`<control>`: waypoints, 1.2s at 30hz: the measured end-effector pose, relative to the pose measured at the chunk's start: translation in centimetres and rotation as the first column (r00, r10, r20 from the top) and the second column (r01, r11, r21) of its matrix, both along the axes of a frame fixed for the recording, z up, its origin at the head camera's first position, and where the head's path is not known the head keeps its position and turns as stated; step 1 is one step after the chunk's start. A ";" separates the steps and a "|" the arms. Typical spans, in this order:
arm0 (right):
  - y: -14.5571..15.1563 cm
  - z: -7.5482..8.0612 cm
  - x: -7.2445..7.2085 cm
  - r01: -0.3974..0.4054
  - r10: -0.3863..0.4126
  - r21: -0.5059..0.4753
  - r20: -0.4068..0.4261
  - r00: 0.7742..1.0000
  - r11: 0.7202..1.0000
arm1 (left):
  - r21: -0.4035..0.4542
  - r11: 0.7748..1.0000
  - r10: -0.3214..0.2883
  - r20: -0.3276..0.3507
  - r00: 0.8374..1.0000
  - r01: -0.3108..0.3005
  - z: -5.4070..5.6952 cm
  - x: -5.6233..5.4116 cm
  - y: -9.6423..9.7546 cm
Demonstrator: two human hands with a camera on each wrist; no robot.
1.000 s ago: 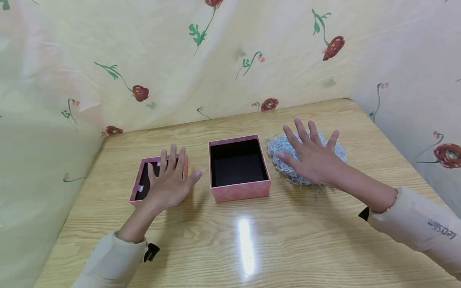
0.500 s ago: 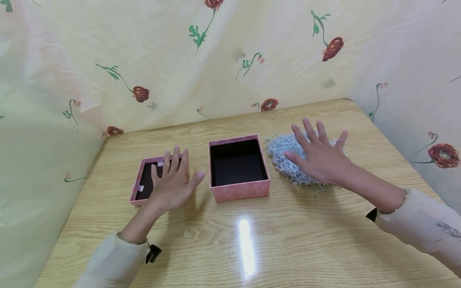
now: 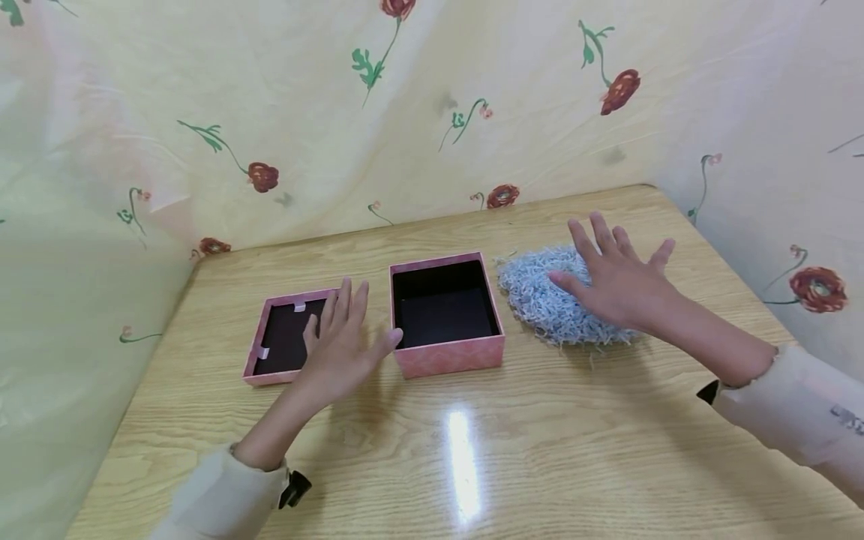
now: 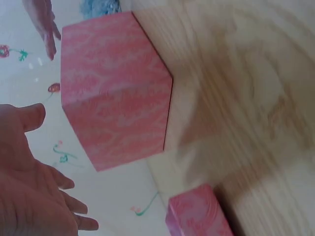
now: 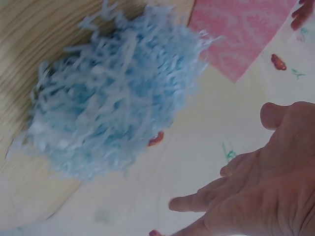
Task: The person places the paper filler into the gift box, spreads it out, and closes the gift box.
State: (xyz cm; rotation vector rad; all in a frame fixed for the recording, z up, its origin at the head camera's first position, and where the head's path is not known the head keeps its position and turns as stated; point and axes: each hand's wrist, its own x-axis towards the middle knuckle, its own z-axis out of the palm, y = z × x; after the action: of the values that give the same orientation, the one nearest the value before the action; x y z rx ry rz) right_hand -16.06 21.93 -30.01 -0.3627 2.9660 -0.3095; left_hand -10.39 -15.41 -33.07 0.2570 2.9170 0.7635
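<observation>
Hovering, fingers spread and released, the left hand (image 3: 343, 358) is near the shallow tray (image 3: 285, 343) and deeper pink box (image 3: 451, 358); the right hand (image 3: 624, 289), likewise splayed, nears blue paper shreds (image 3: 548, 304).

A table (image 3: 553, 457) with light, streaky wood grain runs back to a far edge that slants across the view, and a narrow white glare (image 3: 462, 465) shines on its near half. Behind it and along both sides hangs a pale, slightly creased sheet (image 3: 304, 67), printed with red blooms (image 3: 620, 91) on green stems, one red flower (image 3: 502, 196) just above the table's far edge.
</observation>
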 end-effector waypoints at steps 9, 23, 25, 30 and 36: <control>1.4 -0.5 -0.9 0.049 -0.049 -0.017 0.031 0.998 0.999 | 0.128 0.992 0.021 -0.024 0.999 -0.018 -0.3 0.2 1.0; 3.8 -1.8 -3.1 0.005 -0.007 0.027 0.078 0.997 1.000 | 0.382 0.924 0.031 -0.017 0.999 -0.022 -0.6 -0.5 2.0; 4.2 -2.0 -3.5 -0.007 0.006 0.005 0.096 0.995 1.000 | 0.400 0.917 0.021 -0.012 1.000 -0.014 -0.7 -0.6 2.2; 4.8 -2.4 -4.3 -0.031 0.038 -0.056 0.135 0.990 0.998 | 0.424 0.906 0.007 0.025 1.000 -0.017 -0.8 -0.9 2.5; 5.1 -2.6 -5.0 -0.050 0.079 -0.152 0.190 0.979 0.987 | 0.473 0.880 0.006 0.094 0.996 -0.050 -0.9 -1.0 2.6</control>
State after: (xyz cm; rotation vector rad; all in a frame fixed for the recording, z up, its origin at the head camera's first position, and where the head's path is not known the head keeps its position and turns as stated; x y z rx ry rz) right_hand -21.09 27.00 -32.59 -0.4184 2.7404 -0.5247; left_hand -11.37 -12.80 -33.97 0.2127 2.6070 1.4527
